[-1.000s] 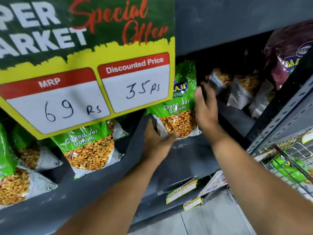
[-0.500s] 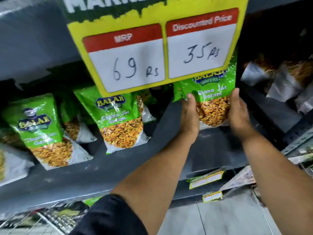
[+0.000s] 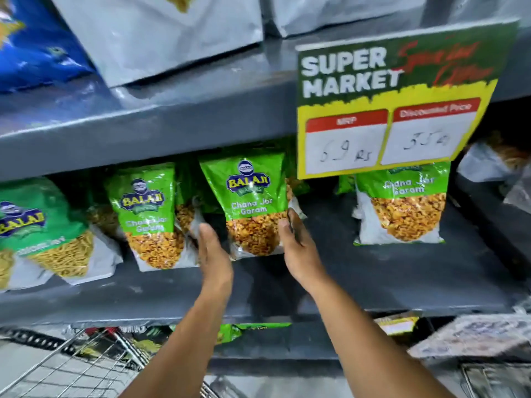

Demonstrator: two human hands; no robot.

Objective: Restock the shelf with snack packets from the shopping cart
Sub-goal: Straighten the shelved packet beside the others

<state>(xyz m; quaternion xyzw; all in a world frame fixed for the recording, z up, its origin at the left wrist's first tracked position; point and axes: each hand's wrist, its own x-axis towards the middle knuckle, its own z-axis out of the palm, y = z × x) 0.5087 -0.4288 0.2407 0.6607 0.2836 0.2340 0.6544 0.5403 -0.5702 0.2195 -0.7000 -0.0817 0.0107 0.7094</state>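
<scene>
A green Chana Jor Garam packet (image 3: 253,208) stands upright on the grey shelf (image 3: 373,271), in the middle of the view. My left hand (image 3: 214,251) presses its lower left edge and my right hand (image 3: 296,245) presses its lower right edge, so both hands hold it. The same kind of packet (image 3: 149,222) leans just to the left, and another one (image 3: 402,208) stands to the right under the price sign. The shopping cart (image 3: 71,366) shows as wire mesh at the bottom left.
A yellow and green "Super Market" price sign (image 3: 393,101) hangs from the upper shelf edge (image 3: 143,122). A green sev packet (image 3: 43,234) sits at far left. Grey and blue bags (image 3: 161,33) stand on the shelf above. More packets lie at far right (image 3: 494,165).
My view and both hands have shifted left along the shelf. The hands left the packet under the sign and now grip the packet to its left.
</scene>
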